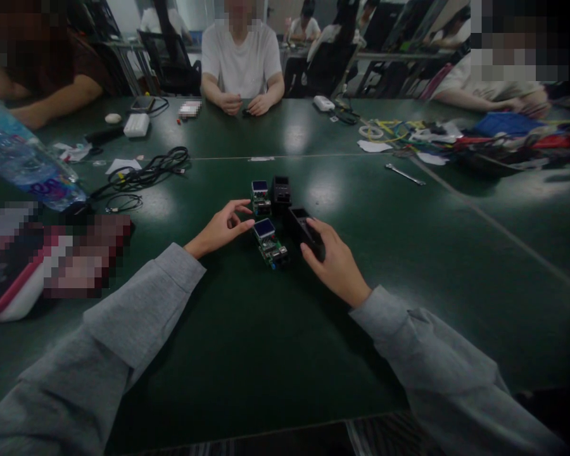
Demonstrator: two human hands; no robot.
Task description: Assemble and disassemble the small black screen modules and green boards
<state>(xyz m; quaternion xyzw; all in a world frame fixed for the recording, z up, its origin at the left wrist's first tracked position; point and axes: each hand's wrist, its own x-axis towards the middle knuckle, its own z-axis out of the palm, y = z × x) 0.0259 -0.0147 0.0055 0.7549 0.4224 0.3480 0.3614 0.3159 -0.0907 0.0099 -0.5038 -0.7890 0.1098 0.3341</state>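
Note:
My right hand (336, 261) grips a black plastic case (298, 218) with a small window in its top, thumb on the near side and fingers over the far side. My left hand (222, 228) has its thumb and fingers apart; the thumb tip is at the corner of a green circuit board (272, 247) with a small screen. Close to its fingertips stands a second circuit board (261, 197), also with a screen. Beside that board is another black case (281, 191). Whether my left fingers touch either board, I cannot tell.
Left on the green table (247, 361) are a plastic bottle (33, 158), black cables (156, 170) and a dark red item (92, 253). A wrench (405, 175) lies at right, before a pile of wires (437, 136). A person in white (242, 63) sits opposite.

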